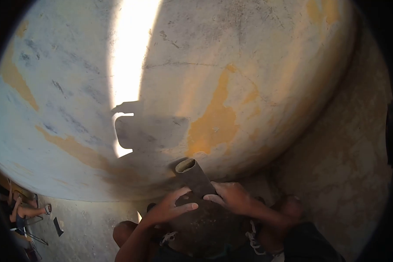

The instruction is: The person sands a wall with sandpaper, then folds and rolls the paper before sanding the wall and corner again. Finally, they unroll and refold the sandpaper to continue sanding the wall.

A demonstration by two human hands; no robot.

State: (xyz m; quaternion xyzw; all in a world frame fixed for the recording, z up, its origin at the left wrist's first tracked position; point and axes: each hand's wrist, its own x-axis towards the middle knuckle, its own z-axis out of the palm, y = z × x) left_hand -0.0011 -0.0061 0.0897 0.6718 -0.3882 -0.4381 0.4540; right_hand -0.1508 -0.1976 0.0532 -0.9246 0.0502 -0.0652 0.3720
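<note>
A dark grey hollow roll (pixel 197 180), its oval open end facing up and left, stands out from between my hands near the lower edge of a large curved pale surface (pixel 161 87). My right hand (pixel 231 196) grips the roll's right side with the thumb and fingers. My left hand (pixel 172 207) is at the roll's left side, thumb and fingers apart; whether it touches the roll is unclear. Yellow-orange patches (pixel 216 126) mark the pale surface just above the roll.
A bright strip of sunlight (pixel 131 52) crosses the curved surface. At the lower left another person (pixel 24 209) sits on a chair, near a dark flat piece (pixel 58 226) on the floor. Concrete floor (pixel 336 174) runs along the right.
</note>
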